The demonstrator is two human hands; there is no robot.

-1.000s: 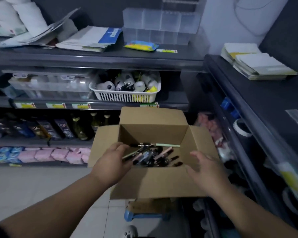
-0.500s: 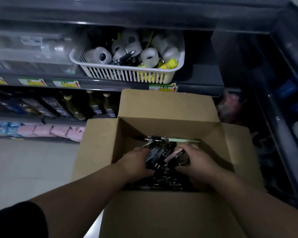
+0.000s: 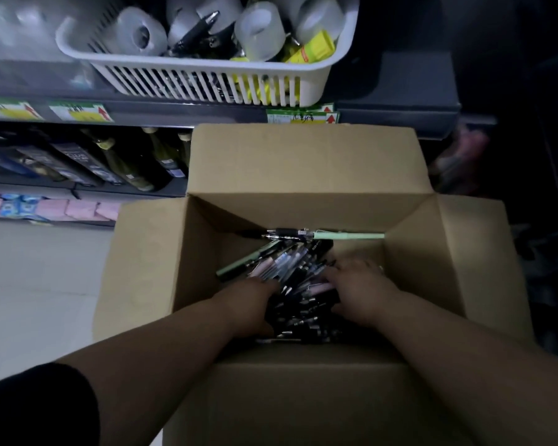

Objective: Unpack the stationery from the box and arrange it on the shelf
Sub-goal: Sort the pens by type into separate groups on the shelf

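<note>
The left hand [image 3: 247,302] and right hand [image 3: 363,291] are both sunk into the pile of pens [image 3: 298,272] on the floor of the open cardboard box [image 3: 303,162], knuckles up. Their fingertips are buried, so I cannot tell whether either grips anything. At 12 o'clock a pale green pen [image 3: 348,235] lies along the far wall, and beyond it a white basket [image 3: 207,82] of tape rolls [image 3: 260,30] sits on the shelf [image 3: 161,112].

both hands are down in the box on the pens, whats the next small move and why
Probably close both hands toward each other to gather a bundle and lift it. The left hand and right hand sit on either side of the loose pens in the cardboard box, nothing is lifted yet, and their grip is hidden.
</note>
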